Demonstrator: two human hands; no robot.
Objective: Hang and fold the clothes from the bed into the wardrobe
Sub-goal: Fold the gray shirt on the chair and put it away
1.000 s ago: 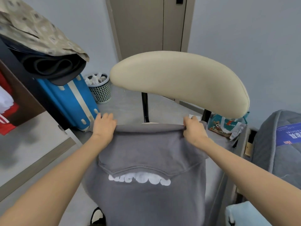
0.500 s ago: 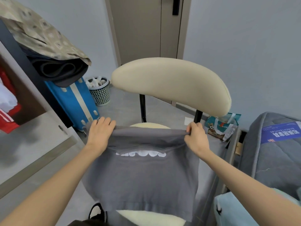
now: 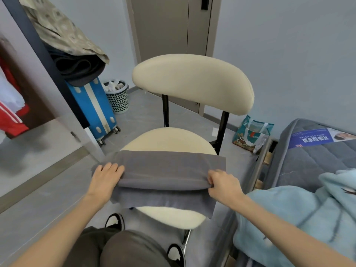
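The gray garment (image 3: 169, 174) lies folded across the front half of the cream chair seat (image 3: 167, 137), a long band running from 9 o'clock to 3 o'clock. Its upper layer is rolled over toward the person, and a lower layer hangs past the front rim of the seat.

The left hand (image 3: 105, 180) rests on the band's 9 o'clock end. Its fingers are about straight and point to 12 o'clock, and the thumb is hidden under the fold. The right hand (image 3: 224, 186) grips the 3 o'clock end, with its fingers curled round the rolled edge.

At 12 o'clock from the garment the cream backrest (image 3: 192, 81) stands on two black posts, and a gray-brown door (image 3: 169, 26) is behind it. At 3 o'clock is the bed (image 3: 312, 157), with its quilted gray mattress. A light blue fleece garment (image 3: 289, 218) is heaped on the bed at about 4 o'clock.

At 2 o'clock a printed bag (image 3: 250, 135) sits on the floor against the bed frame. At 10 o'clock a blue suitcase (image 3: 92, 108) stands upright with dark folded cloth and a patterned sheet (image 3: 61, 35) piled on top. Just beside it, toward 11 o'clock, is a perforated waste basket (image 3: 117, 97).

At 9 o'clock the wardrobe (image 3: 63, 139) is open, and a red garment with white stripes (image 3: 11, 120) shows inside it. At 6 o'clock the person's dark-trousered knees and a black-and-white shoe (image 3: 115, 221) are visible.
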